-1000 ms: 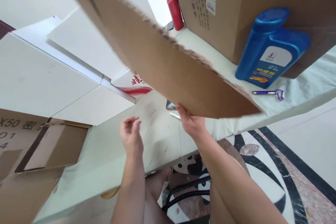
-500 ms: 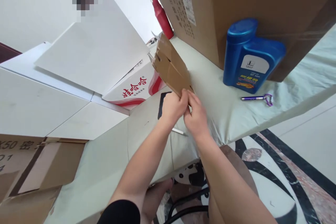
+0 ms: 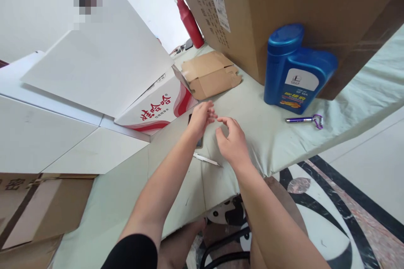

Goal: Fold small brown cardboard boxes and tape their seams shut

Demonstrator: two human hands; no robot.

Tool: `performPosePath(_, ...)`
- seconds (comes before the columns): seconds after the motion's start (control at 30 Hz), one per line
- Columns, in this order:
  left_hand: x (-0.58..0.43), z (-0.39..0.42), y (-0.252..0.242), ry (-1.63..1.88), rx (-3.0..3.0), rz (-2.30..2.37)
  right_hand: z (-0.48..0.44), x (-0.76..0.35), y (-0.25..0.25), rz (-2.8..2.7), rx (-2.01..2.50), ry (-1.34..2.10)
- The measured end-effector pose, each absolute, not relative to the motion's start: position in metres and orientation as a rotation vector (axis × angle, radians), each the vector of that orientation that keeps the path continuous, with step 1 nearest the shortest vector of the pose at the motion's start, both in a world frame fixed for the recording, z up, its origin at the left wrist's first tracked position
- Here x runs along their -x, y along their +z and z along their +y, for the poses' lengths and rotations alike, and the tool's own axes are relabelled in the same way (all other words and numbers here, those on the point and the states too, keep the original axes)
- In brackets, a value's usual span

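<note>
My left hand (image 3: 202, 117) and my right hand (image 3: 231, 141) hover side by side over the pale cloth-covered table (image 3: 277, 143), both with fingers loosely curled apart and nothing in them. A flattened brown cardboard piece (image 3: 210, 74) lies on the table beyond them, out of reach of the fingers. Under my left hand a dark phone (image 3: 198, 141) shows partly. A thin silver pen-like tool (image 3: 206, 159) lies just left of my right wrist.
A blue oil jug (image 3: 295, 71) stands against a large brown carton (image 3: 284, 8). A purple keyring light (image 3: 304, 119) lies in front of it. A white box with red print (image 3: 158, 107), white boards (image 3: 94, 67), a red bottle (image 3: 189, 23) and a brown carton (image 3: 38, 210) crowd the left.
Both hands held the folded cardboard piece half a second ago; it now lies flat on the table farther away, and both hands have let go and drawn back.
</note>
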State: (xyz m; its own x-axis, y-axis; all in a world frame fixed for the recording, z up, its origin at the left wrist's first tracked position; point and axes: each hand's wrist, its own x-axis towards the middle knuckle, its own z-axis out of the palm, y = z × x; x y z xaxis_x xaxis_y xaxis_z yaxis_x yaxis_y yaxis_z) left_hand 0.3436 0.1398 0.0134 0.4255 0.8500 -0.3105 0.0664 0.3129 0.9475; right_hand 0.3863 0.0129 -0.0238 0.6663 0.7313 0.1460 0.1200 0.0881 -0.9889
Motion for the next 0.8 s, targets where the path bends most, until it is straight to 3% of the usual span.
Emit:
performPosePath(0.43, -0.085, 0.046, -0.031, 0.929, -0.581, 1.115, -0.001, -0.338, -0.036, -1.01, 1.475, 0.717)
performPosePath(0.8, -0.006, 0.035, -0.023, 1.146, -0.284, 0.947, -0.018, -0.286, -0.082, -1.725, 1.681, 0.295)
